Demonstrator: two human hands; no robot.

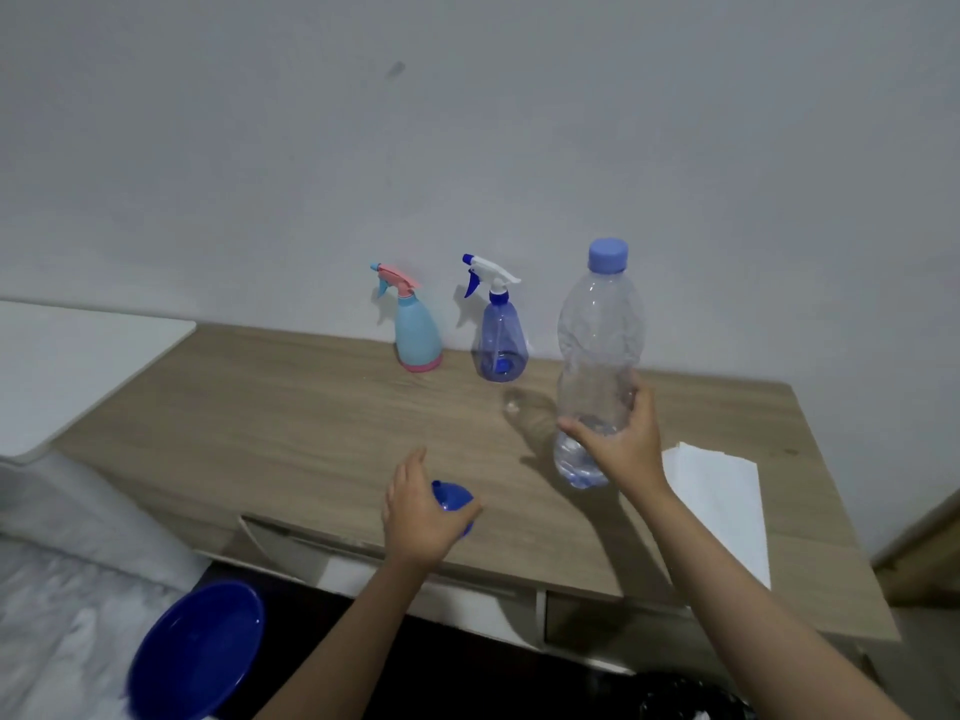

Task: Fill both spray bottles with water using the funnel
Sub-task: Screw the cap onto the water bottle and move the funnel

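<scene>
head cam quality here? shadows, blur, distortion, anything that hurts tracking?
Head view: dim, soft light; the water bottle casts a shadow leftward on the desk. Wide-angle distortion bends the desk edges. Both spray bottles read sharp enough; the blue bowl at the lower left corner is smeared.

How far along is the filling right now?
Nothing looks filled yet: the pink-and-teal spray bottle and the blue spray bottle stand capped by the wall. In hand: the left hand holds the blue funnel, the right hand grips the capped water bottle. Left: uncapping, both fills.
</scene>
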